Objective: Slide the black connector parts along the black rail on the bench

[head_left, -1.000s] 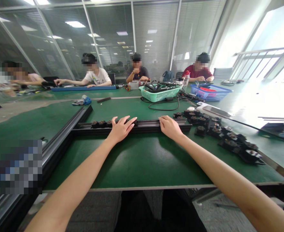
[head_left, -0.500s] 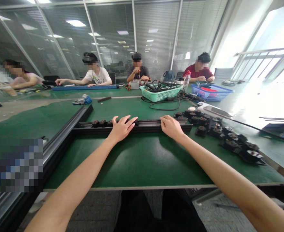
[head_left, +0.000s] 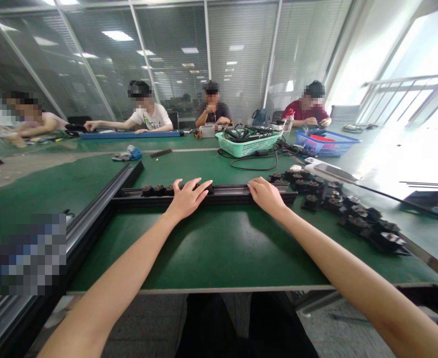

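Observation:
A black channel-shaped rail [head_left: 226, 199] lies crosswise on the green table [head_left: 219, 248]. Several small black parts [head_left: 159, 190] sit in a row inside its left half. My left hand [head_left: 189, 198] rests over that row with its fingers spread. Farther right, my right hand [head_left: 265, 195] is at the rail with its fingers curled together; whatever they hold, if anything, is hidden. Many loose black parts [head_left: 330, 199] are heaped right of the rail. At its left end the rail meets a longer black rail [head_left: 103, 199] that runs toward me.
Behind the rail stand a green basket of cables [head_left: 248, 145] and a blue basket [head_left: 326, 144]. A white device [head_left: 332, 171] lies beyond the black parts. A blue cloth [head_left: 132, 153] and a dark strip [head_left: 161, 153] lie at the back left. Several people sit across the table.
My right hand has shifted very slightly to the right along the rail. My left hand has stayed in place over the row of parts.

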Motion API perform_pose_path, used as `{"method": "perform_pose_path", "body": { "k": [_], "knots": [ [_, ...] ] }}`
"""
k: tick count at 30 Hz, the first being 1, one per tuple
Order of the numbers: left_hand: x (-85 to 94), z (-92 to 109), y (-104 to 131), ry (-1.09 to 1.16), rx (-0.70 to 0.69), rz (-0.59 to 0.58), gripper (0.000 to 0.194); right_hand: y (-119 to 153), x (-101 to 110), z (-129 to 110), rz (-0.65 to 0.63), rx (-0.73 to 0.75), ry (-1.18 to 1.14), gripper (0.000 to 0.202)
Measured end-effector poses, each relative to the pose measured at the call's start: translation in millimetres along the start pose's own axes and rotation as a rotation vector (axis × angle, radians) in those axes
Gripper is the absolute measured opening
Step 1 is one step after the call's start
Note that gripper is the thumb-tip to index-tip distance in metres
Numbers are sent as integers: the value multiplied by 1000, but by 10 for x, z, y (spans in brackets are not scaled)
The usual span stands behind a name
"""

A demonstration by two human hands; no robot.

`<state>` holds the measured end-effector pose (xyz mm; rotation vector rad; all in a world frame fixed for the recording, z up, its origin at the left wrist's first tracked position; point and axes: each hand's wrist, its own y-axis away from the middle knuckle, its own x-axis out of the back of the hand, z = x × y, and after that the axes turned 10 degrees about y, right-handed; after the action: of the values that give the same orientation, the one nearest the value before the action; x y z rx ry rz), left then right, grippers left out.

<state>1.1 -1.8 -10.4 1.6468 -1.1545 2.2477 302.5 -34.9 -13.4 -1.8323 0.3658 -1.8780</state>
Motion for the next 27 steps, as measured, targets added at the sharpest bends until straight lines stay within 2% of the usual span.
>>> {"method": "perform_pose_path", "body": {
  "k": [14,27],
  "knots": [
    [1,3,-6,1,-6,1,50,23,48,-7,-40,2,162,35],
    [-6,-6,-5,-4,-5,6,50,22,49,-8,-85,-42,183,34]
  ]
}}
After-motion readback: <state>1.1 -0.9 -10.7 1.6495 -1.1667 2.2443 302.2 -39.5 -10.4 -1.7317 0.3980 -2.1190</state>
